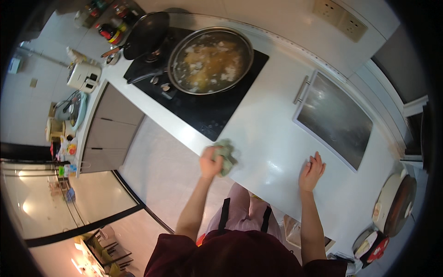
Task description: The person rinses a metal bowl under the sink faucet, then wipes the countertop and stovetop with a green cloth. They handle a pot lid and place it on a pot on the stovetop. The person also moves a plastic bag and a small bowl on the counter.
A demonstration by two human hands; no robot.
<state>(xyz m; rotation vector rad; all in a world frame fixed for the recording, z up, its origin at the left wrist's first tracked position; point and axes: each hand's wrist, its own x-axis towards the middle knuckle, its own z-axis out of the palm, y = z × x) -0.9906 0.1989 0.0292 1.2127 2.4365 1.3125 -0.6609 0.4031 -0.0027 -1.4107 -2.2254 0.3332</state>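
Observation:
My left hand [211, 162] grips a crumpled green cloth [225, 157] at the front edge of the white countertop [266, 138], just below the near corner of the black cooktop [207, 117]. The cloth looks slightly blurred. My right hand [312, 171] rests on the countertop to the right, holding nothing, its fingers a little apart. Beyond it lies a cutting board [335, 119] with a grey face and a metal handle. On the cooktop stands a wide pan [211, 60] under a glass lid, with food in liquid inside.
A dark wok [147, 36] stands at the cooktop's far left, near sauce bottles [110, 33]. A cream appliance [84, 77] sits on the left counter. A large cream pot [394, 204] with a dark lid stands at the right, above a red-handled item [378, 249].

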